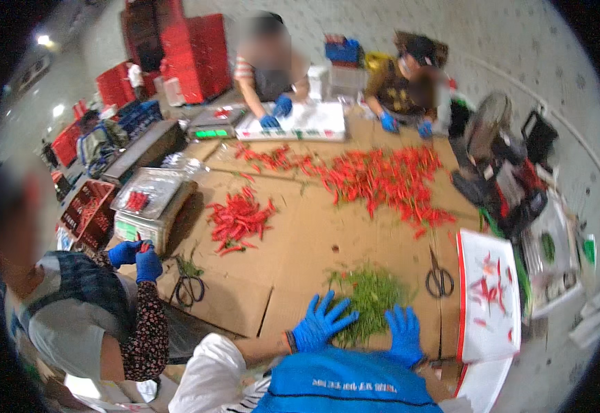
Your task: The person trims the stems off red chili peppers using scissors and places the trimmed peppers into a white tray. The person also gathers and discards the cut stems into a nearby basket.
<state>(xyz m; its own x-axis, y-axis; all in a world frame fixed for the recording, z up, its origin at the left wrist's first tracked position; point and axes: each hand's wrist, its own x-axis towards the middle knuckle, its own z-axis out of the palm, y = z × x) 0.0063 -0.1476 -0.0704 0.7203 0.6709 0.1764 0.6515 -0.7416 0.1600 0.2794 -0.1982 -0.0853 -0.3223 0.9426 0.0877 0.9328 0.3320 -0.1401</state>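
My left hand point(319, 323), in a blue glove, has its fingers spread at the left edge of a pile of loose green stems point(367, 296). My right hand point(403, 334), gloved alike, lies open along the pile's right side. Black scissors point(440, 281) rest on the cardboard-covered table point(300, 237) just beyond that hand, and a white red-edged box lid or board point(486, 296) is further right. A large heap of red chilies point(376, 175) spreads across the far half, with a smaller heap point(238, 220) to its left.
A co-worker point(80, 310) at left holds chilies by a scale point(148, 199) and more scissors point(188, 288). Two other workers point(272, 76) point(410, 89) stand across the table near a white box point(293, 122). Red crates point(87, 217), bags point(499, 179) and another person point(100, 144) surround it.
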